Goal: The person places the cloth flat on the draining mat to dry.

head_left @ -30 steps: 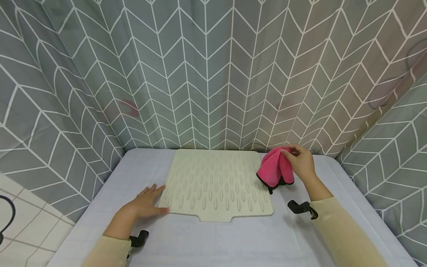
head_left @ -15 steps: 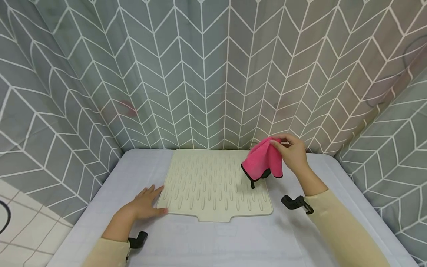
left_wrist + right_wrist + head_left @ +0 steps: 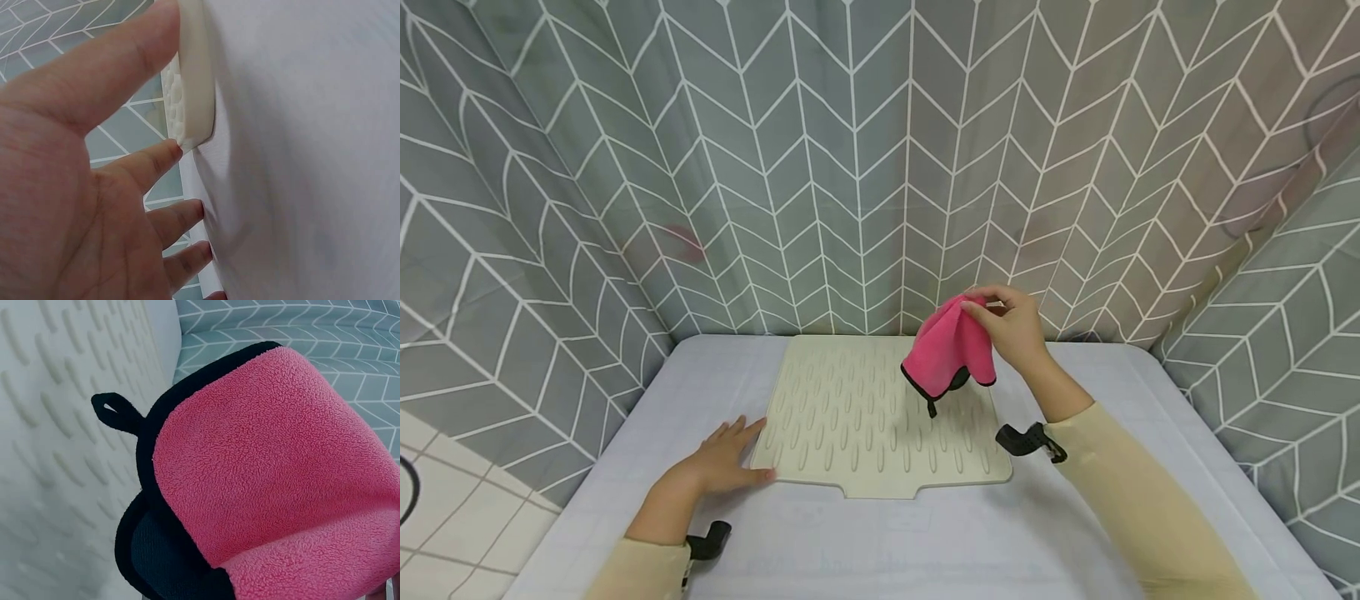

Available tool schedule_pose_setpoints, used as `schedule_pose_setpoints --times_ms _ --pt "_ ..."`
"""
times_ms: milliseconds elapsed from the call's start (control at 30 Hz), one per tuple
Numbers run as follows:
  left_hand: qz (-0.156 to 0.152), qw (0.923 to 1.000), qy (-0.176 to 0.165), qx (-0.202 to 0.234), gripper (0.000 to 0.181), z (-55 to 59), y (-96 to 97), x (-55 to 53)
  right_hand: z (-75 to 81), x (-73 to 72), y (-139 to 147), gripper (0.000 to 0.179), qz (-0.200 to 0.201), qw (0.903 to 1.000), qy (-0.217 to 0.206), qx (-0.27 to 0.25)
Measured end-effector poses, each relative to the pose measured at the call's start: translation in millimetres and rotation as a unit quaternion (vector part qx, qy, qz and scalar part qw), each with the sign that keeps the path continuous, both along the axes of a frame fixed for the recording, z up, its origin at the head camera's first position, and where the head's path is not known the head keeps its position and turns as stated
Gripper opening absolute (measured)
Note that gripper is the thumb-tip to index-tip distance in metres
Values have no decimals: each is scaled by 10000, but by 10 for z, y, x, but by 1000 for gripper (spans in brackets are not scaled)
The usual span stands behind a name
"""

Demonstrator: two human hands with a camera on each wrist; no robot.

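Note:
A pink terry cloth (image 3: 947, 350) with black edging and a small black hanging loop droops from my right hand (image 3: 1011, 329), whose thumb and fingers pinch its top. It hangs over the right half of a cream ridged mat (image 3: 842, 417). Up close in the right wrist view, the cloth (image 3: 275, 450) shows a dark underside at its lower fold. My left hand (image 3: 722, 458) lies with spread fingers at the mat's near left corner. In the left wrist view, the thumb and index fingertip touch the thick edge of the mat (image 3: 197, 81), while other fingertips meet the white table cover.
A white-covered table (image 3: 880, 550) carries the mat, which has a tab on its near edge. Grey curtain (image 3: 865, 167) with a white chevron pattern encloses the back and sides. White tiles (image 3: 460, 500) show at the lower left.
My right hand has carried the pink cloth leftward and slightly up, from beside the mat's right edge to over the mat. The left hand stays at the mat's corner.

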State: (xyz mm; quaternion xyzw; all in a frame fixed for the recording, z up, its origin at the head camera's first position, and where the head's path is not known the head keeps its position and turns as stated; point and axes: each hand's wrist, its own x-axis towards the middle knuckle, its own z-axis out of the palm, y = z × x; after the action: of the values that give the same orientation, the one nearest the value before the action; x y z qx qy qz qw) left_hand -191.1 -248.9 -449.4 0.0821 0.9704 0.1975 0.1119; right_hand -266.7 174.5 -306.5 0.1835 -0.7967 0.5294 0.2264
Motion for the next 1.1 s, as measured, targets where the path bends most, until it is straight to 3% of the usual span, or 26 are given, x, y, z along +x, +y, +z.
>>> schedule_pose_setpoints --times_ms 200,400,633,800,967,1100 --pt "-29 10000 4 -7 98 -11 12 -12 -47 -65 -180 20 152 9998 90 -78" --pt "-29 10000 6 -18 98 -13 13 -15 -133 -115 -397 21 305 9992 -183 -201" --pt "-24 10000 4 -6 98 -18 -5 -21 -459 -378 -567 22 655 9962 -314 -473" --pt "-37 10000 10 -50 98 7 -4 -13 -615 -399 -744 19 846 9942 -469 -469" --pt "-67 10000 -3 0 99 23 -15 -5 -897 -463 -911 15 760 9917 -994 288" --pt "-80 9999 -77 15 101 14 -25 -10 -1105 -541 -1001 13 800 9801 -1430 1120"
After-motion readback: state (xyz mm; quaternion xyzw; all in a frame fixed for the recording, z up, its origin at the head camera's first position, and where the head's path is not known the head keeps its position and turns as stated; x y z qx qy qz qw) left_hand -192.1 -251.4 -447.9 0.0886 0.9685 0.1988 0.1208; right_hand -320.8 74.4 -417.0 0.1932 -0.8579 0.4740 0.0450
